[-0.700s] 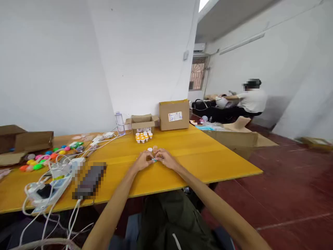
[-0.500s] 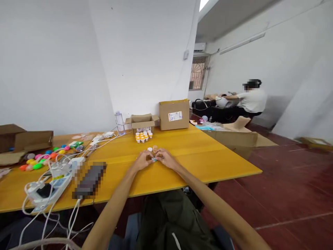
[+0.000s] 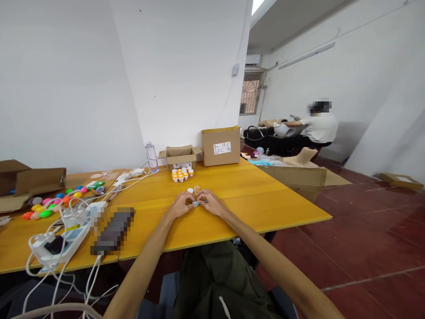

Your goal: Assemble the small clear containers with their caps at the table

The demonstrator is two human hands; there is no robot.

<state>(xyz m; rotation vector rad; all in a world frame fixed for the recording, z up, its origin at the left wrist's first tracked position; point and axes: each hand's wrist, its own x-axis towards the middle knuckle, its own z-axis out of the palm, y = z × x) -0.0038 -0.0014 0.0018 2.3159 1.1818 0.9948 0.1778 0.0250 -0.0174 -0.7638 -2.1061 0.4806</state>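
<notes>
My left hand (image 3: 181, 206) and my right hand (image 3: 210, 202) meet fingertip to fingertip on the yellow table (image 3: 252, 199), both pinching a tiny pale blue item (image 3: 196, 204) between them. Just beyond my fingers stand a white-capped little vial (image 3: 190, 191) and an orange one (image 3: 197, 188). Farther back, a cluster of small orange vials with white caps (image 3: 181, 174) sits in front of an open cardboard box (image 3: 180, 156).
A closed cardboard box (image 3: 221, 146) and a clear bottle (image 3: 152, 157) stand at the table's back. Left are coloured plastic caps (image 3: 49, 204), white chargers and cables (image 3: 63, 235), a dark blurred object (image 3: 113, 230) and a brown box (image 3: 31, 179). A person (image 3: 318, 126) sits far right.
The view has shifted slightly down and left. My hands stay together on the small item in the same spot.
</notes>
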